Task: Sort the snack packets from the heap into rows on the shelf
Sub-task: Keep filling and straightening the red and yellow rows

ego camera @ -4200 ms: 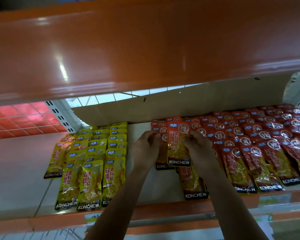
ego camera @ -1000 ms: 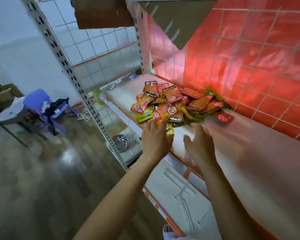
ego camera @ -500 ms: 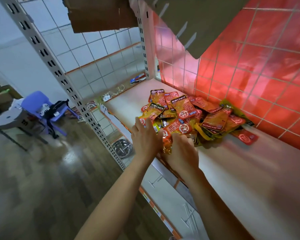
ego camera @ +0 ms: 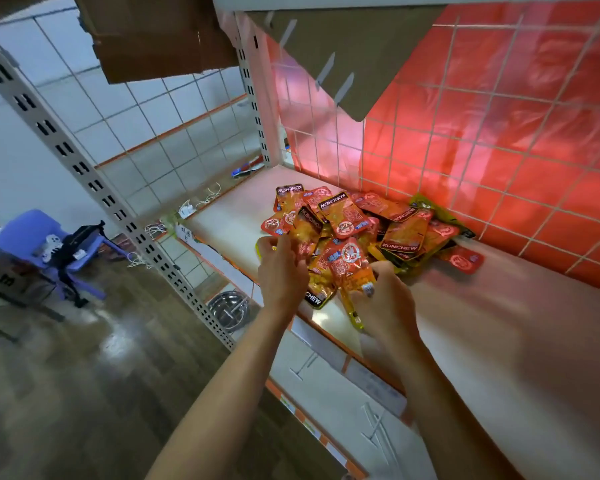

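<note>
Two bare forearms reach in from the lower edge towards the pale shelf (ego camera: 499, 323). The right hand (ego camera: 385, 299) is closed round a red and orange packet (ego camera: 350, 271), fingers curled over its near half and thumb against its right edge. That packet lies just above the shelf near the front edge. Its long axis runs from near to far: the yellow sealed end points back at the person, and the end with the round white logo points away at the heap (ego camera: 378, 220). Just left of it, the left hand (ego camera: 283, 271) has its fingers bent round a second packet (ego camera: 305, 230) at the heap's near left side. This one is raised on a like axis, with its black band at the far end. Under the left wrist a third packet (ego camera: 314, 297) lies flat with its black band towards the front edge. The heap itself sits against the back of the shelf, its packets overlapping and pointing every way, some with the lettering upside down. One red packet lies a little apart at its right. Behind it stands a red wall (ego camera: 499, 133) with a white wire grid over it. Off to the left, below the shelf, a steel bowl (ego camera: 227, 308) sits low down, and farther off a blue chair (ego camera: 32, 244) stands on the wooden floor (ego camera: 84, 375).
</note>
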Motion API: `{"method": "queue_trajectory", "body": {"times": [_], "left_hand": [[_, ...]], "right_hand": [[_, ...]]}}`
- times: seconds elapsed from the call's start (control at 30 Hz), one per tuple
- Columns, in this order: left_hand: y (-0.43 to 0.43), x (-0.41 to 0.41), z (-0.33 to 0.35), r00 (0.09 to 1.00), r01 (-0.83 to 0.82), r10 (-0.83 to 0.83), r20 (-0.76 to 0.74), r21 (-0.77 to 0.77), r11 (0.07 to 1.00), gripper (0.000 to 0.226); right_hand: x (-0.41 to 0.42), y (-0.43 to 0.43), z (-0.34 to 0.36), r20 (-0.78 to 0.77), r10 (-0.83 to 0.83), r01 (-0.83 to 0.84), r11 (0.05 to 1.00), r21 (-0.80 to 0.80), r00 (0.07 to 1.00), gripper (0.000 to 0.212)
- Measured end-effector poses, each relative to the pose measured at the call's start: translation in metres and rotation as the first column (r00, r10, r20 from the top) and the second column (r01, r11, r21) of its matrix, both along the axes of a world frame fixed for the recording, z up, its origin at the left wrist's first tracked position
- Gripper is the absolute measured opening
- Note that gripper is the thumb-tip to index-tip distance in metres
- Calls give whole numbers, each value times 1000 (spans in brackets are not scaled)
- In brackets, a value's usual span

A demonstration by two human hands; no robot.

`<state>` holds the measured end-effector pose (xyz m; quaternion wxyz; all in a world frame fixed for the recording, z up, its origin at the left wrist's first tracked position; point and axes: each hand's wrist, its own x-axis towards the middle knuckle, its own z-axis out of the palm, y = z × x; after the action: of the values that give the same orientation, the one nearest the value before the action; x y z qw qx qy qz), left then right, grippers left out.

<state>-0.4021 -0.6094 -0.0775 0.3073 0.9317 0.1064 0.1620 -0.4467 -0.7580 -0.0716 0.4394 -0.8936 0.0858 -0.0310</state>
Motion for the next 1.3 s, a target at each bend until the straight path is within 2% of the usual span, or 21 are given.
{"method": "queue_trajectory", "body": {"times": [0.17, 0.23, 0.3, 0.37, 0.43, 0.5, 0.57, 0.67, 0.73, 0.8, 0.87, 0.97, 1.1, 1.2, 1.3], "left_hand": [[-12, -21, 13, 959, 122, -72, 273, -173, 977, 45], [-18, -31, 17, 946, 170, -74, 317, -286, 943, 43], [-24, -40, 20, 948, 189, -51, 315, -426, 885, 30], [-32, -53, 24, 942, 255, -56, 330, -598, 759, 24], [-43, -69, 27, 937, 321, -83, 339, -743, 587, 24], [-54, -88, 27, 944, 329, -124, 305, -855, 401, 21], [-67, -106, 23, 948, 307, -176, 265, -907, 288, 27], [-94, -135, 15, 943, 245, -289, 167, -934, 259, 33], [-115, -156, 13, 923, 171, -378, 76, -959, 224, 24], [-136, -177, 13, 874, 87, -485, -14, -979, 185, 14], [-156, -194, 14, 817, 41, -571, -82, -979, 198, 13], [-184, -215, 14, 759, 78, -645, -84, -973, 219, 13], [-226, -235, 16, 702, 123, -708, -83, -964, 235, 11], [-264, -254, 18, 615, 98, -783, -92, -976, 192, 13], [-306, -279, 18, 481, 85, -872, -88, -986, 146, 21]], "right_hand": [[-18, -14, 4, 102, -123, 104, 980, 172, 987, 33], [-31, -20, 7, 153, -187, 142, 953, 269, 970, 34], [-44, -29, 10, 171, -227, 165, 934, 316, 959, 33], [-60, -37, 12, 183, -248, 167, 914, 369, 951, 19], [-80, -46, 13, 194, -283, 178, 885, 431, 939, 9], [-107, -56, 14, 263, -322, 186, 881, 436, 910, 32], [-136, -66, 14, 361, -352, 197, 895, 400, 863, 55], [-182, -84, 9, 388, -406, 246, 883, 400, 828, 62], [-207, -96, 8, 347, -447, 279, 855, 438, 824, 63], [-229, -110, 7, 293, -468, 276, 813, 513, 834, 67], [-248, -124, 8, 240, -478, 285, 782, 554, 845, 69], [-271, -143, 9, 254, -512, 317, 777, 545, 820, 66], [-303, -173, 10, 298, -557, 335, 763, 552, 775, 44], [-328, -207, 7, 272, -628, 357, 688, 632, 729, 52], [-352, -249, 9, 204, -672, 349, 591, 727, 712, 45]]}}
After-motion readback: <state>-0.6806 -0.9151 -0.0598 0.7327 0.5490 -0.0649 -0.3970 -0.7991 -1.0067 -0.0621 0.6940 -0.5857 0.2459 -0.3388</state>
